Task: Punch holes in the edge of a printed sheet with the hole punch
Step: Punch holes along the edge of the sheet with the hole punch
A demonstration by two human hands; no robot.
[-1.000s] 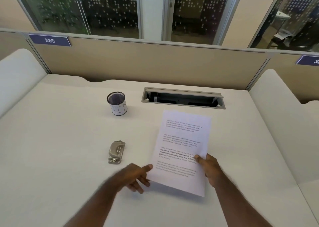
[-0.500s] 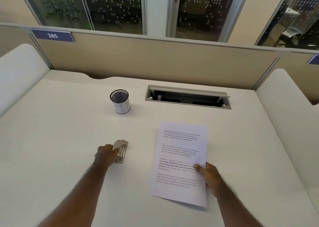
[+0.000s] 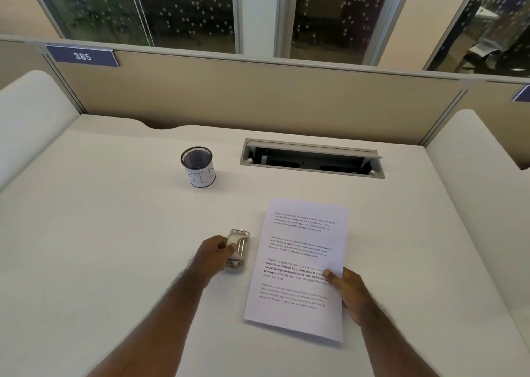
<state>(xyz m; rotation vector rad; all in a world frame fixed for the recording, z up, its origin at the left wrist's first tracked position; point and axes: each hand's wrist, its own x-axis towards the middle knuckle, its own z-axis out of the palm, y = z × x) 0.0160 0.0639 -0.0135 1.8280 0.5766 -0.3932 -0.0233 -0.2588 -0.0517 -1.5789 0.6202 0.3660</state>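
At the upper left of the frame a dark blue number plate [image 3: 82, 56] reading 385 was fixed to the beige partition [image 3: 258, 95] behind the white desk [image 3: 100, 247]. Left of centre, a black mesh pen cup [image 3: 198, 166] wrapped in a white label stood upright on the desk, well apart from everything else.

Below it, near the middle of the frame, the left hand [image 3: 213, 254] was closed around the left side of the metal hole punch [image 3: 238, 247], thumb on top; whether the punch rested on the desk or was raised just off it could not be told. The punch was just beside the left edge of the printed sheet [image 3: 301, 267], not touching it.

In the upper centre-right, a cable tray opening [image 3: 312, 158] with its flap raised was set into the desk.

The sheet lay in the lower centre-right, carrying four blocks of text, slightly tilted. The right hand [image 3: 348, 293] gripped the sheet's right edge, thumb pressed on top of the paper and fingers beneath or behind it. At the far right edge a second blue plate [image 3: 522, 94] was partly cut off.
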